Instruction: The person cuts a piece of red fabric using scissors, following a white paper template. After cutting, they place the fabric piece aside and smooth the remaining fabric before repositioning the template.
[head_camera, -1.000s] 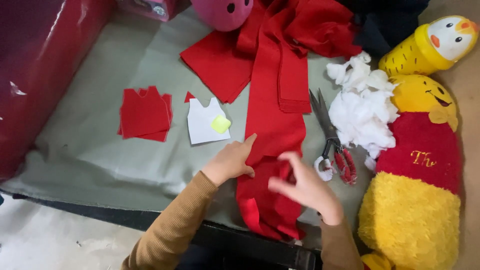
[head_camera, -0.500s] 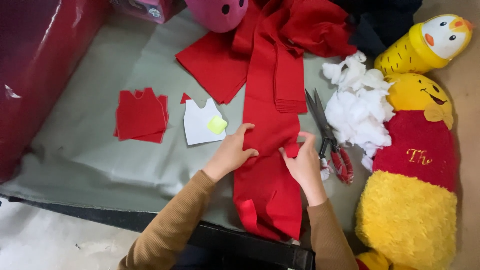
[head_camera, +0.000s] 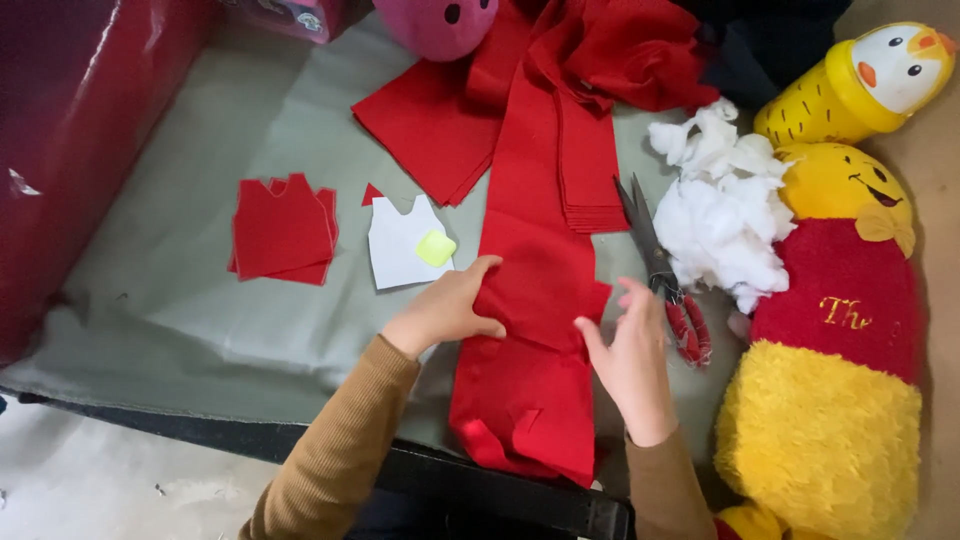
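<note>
A long strip of red felt (head_camera: 530, 300) runs down the middle of the grey-green cloth surface (head_camera: 180, 300), folded over at its near end. My left hand (head_camera: 450, 310) presses flat on the strip's left edge. My right hand (head_camera: 630, 360) hovers at the strip's right edge, fingers spread, holding nothing. Scissors with red handles (head_camera: 665, 275) lie just right of that hand. Left of the strip sit a white paper vest pattern (head_camera: 400, 245) with a small yellow-green piece (head_camera: 436, 248) on it, and a stack of red cut vest shapes (head_camera: 282, 228).
More folded red felt (head_camera: 450, 120) lies at the back. White stuffing (head_camera: 720, 210) is heaped right of the scissors. A yellow and red plush toy (head_camera: 830, 350), a yellow chick toy (head_camera: 870, 80) and a pink plush (head_camera: 440, 20) stand around. A dark red wall (head_camera: 70, 130) is at left.
The near end of the red strip has been folded up and flattened. My right hand let go of the felt and moved right, opening. My left hand stayed pressing on the strip.
</note>
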